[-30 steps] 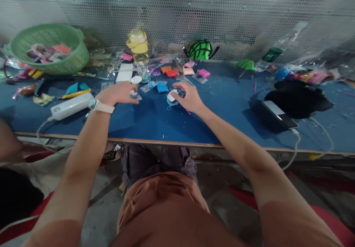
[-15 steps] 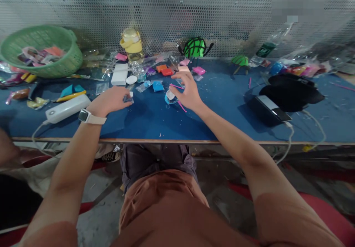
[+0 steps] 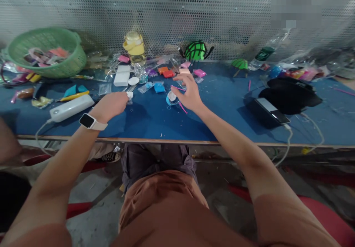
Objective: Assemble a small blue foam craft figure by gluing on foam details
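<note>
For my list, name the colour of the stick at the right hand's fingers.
Pink: the stick shows best in the head view.

- Readable text: none.
- Clear bottle (image 3: 279,41), green label (image 3: 264,54): pale marking present; characters too small to read.
- White elongated device (image 3: 73,107), one end: small grey mark; cannot be resolved as letter or symbol.
- Wristwatch (image 3: 87,121): screen dark; no numerals readable.

The left hand (image 3: 111,104) partly hid a small white thing (image 3: 129,95) I couldn't identify; the right hand (image 3: 189,92) covered some pink strip (image 3: 182,108); someone's limb (image 3: 8,141) was cut off leftward.
</note>
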The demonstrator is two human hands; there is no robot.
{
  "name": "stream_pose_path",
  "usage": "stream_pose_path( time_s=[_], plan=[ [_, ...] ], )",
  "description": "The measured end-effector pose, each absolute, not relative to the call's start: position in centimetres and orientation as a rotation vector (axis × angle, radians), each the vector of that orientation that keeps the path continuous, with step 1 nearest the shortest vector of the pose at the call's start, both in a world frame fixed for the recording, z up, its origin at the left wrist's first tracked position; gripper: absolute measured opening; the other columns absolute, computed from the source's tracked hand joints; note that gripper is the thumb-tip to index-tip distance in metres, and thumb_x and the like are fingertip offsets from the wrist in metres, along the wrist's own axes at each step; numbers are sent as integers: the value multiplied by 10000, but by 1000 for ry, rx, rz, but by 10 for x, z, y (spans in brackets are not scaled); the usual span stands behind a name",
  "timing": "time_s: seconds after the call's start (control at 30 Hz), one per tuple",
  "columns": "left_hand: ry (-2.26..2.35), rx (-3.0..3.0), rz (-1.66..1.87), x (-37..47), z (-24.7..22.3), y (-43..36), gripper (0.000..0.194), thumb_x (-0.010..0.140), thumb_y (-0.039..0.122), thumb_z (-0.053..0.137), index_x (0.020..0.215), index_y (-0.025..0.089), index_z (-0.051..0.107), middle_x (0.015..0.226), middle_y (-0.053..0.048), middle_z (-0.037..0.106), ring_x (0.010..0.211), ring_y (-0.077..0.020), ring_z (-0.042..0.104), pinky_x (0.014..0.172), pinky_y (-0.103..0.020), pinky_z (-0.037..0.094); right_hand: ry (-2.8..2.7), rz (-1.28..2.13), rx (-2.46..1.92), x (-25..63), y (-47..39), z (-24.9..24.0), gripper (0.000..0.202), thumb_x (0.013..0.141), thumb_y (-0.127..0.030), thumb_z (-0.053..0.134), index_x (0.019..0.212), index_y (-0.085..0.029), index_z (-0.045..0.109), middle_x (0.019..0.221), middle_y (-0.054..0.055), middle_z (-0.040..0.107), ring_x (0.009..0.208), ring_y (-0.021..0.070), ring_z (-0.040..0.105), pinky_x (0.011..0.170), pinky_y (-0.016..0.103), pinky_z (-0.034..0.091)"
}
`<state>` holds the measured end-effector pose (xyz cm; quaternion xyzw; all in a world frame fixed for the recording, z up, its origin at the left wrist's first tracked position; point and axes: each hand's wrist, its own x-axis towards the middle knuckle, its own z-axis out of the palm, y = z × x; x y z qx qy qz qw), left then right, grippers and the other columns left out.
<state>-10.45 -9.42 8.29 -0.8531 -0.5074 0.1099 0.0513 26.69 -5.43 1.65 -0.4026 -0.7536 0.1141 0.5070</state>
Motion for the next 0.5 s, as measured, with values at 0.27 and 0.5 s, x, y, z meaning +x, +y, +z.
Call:
stream_pose_path(
  time_s=[0.27, 0.5],
  plan=[
    [-1400, -2549, 402, -99, 83, -92, 263, 1083, 88, 580, 1217, 82, 806, 1337, -305, 803, 1256, -481, 828, 977, -530, 650, -1800, 219, -938, 267, -52, 18, 254, 1028, -419, 801, 1266, -330, 785, 1392, 114, 827, 1430, 389, 731, 1240, 693, 634],
    [-1472, -2756, -267, -69, 103, -66, 73, 927, 198, 742, 859, 216, 762, 1021, -133, 815, 962, -330, 801, 917, -461, 605, -1813, 212, -895, 261, -60, 23, 246, 1044, -429, 769, 1275, -349, 790, 1432, 117, 816, 1475, 384, 721, 1282, 704, 609]
  ],
)
